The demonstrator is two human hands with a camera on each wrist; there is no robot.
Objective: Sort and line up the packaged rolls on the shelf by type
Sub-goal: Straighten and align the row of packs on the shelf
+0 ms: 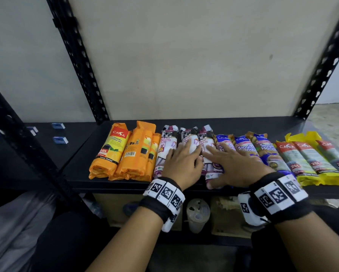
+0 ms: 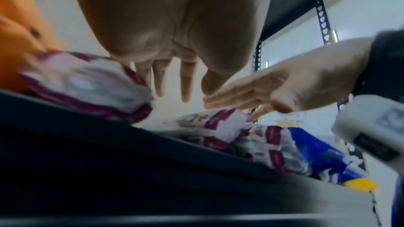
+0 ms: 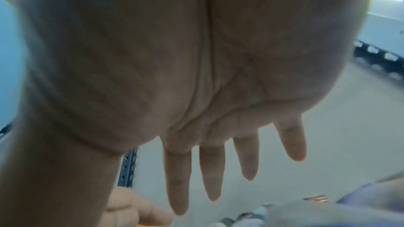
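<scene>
Hands [image 1: 202, 163] flat (fingers straight) | cover draw-string rolls [image 1: 165, 148] | orange rolls [image 1: 123, 152] beside

head: looking down on the shelf [image 1: 82, 154] from above | left wrist: peering up close under the left hand [image 2: 174, 32], sharing the right hand [image 2: 284, 84] | right wrist: facing its palm

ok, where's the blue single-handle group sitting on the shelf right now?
Head view: the blue single-handle rolls lie right of centre on the shelf, between the white drawstring rolls and the yellow 25L rolls, partly under the right hand.
</scene>
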